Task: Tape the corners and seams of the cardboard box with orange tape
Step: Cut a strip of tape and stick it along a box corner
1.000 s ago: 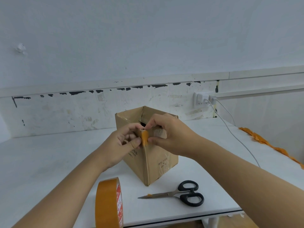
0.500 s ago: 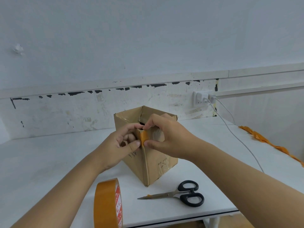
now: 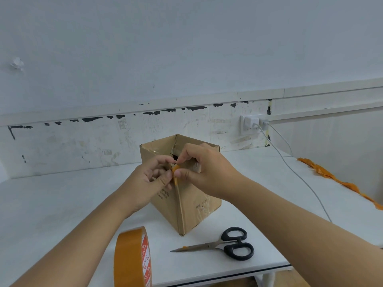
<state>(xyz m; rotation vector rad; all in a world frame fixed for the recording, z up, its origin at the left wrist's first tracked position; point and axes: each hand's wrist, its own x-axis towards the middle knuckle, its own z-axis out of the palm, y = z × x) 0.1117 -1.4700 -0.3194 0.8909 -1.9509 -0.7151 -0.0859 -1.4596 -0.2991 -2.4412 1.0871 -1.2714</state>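
The cardboard box (image 3: 186, 204) stands open-topped on the white counter (image 3: 51, 204), one vertical corner turned toward the near edge. At the top of that near corner sits a small piece of orange tape (image 3: 175, 169), and both hands meet on it. The left hand (image 3: 149, 181) comes in from the near left, fingers curled, its thumb pressed against the left side of the tape piece. The right hand (image 3: 205, 172) reaches in from the near right, forefinger and thumb pinching the tape over the box's rim, the other fingers bent against the right face of the box. Both forearms stretch from the near corners of the view toward the box.

A tape roll (image 3: 132, 259) stands on edge at the near side of the counter, left of the box corner. Scissors (image 3: 223, 244) with black handles lie closed to the near right of the box, blades pointing left. A crumpled orange strip (image 3: 331, 177) lies along the counter's far right edge.
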